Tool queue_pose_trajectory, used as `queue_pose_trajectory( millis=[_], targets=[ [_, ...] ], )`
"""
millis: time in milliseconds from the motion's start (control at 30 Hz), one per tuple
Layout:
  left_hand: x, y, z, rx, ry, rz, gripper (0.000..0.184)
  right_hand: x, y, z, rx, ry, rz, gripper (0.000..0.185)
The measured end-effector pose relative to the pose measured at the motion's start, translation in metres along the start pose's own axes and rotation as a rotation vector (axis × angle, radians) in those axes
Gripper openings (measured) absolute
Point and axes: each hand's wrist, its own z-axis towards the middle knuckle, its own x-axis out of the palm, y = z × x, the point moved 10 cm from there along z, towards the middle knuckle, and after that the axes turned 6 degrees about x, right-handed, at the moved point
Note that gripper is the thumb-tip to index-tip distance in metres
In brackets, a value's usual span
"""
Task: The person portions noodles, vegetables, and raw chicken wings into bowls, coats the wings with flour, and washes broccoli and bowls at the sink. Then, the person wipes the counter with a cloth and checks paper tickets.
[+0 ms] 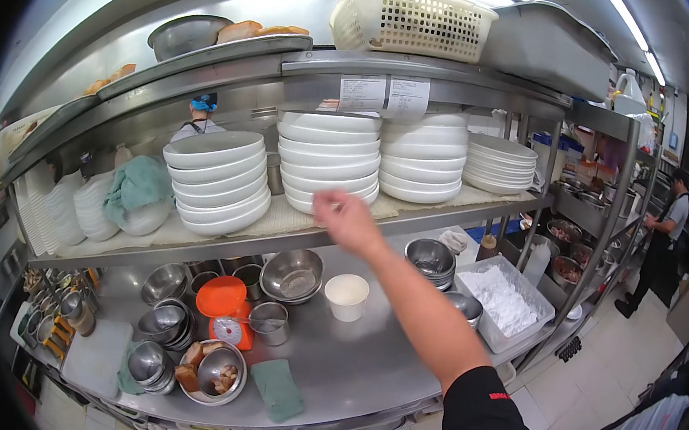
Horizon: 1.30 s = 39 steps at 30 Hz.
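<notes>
My right hand (346, 219) reaches up from the lower right, in front of the shelf edge and just below a tall stack of white bowls (329, 160). Its fingers look bent but are smeared by motion, so I cannot make out whether anything is between them. My left hand is out of view. On the steel counter below the hand stand a white paper tub (346, 297) and a wide metal bowl (291, 274). An orange kitchen scale (222, 298) sits left of these, with a small metal container (269, 323) beside it.
More white bowls (216, 179) and plates (500, 163) line the shelf (409, 221). A tub of white powder (501, 298) is at the counter's right. A basket (415, 20) sits overhead. A person (666, 235) stands far right; another person (200, 116) is behind the shelf.
</notes>
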Motion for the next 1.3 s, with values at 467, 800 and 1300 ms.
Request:
queue_pose_trajectory(
  millis=[467, 800, 1300],
  targets=[
    [0.104, -0.097, 0.042, 0.014, -0.056, -0.154, 0.051, -0.090, 0.053, 0.089, -0.038, -0.124, 0.437, 0.041],
    [0.100, -0.062, 0.056, -0.121, 0.061, -0.014, 0.048, -0.099, 0.040, 0.083, -0.058, -0.342, 0.708, 0.028],
    [0.096, -0.063, 0.152, 0.178, 0.076, -0.022, 0.043, -0.093, 0.016, 0.072, 0.113, -0.238, 0.652, 0.042]
  ],
)
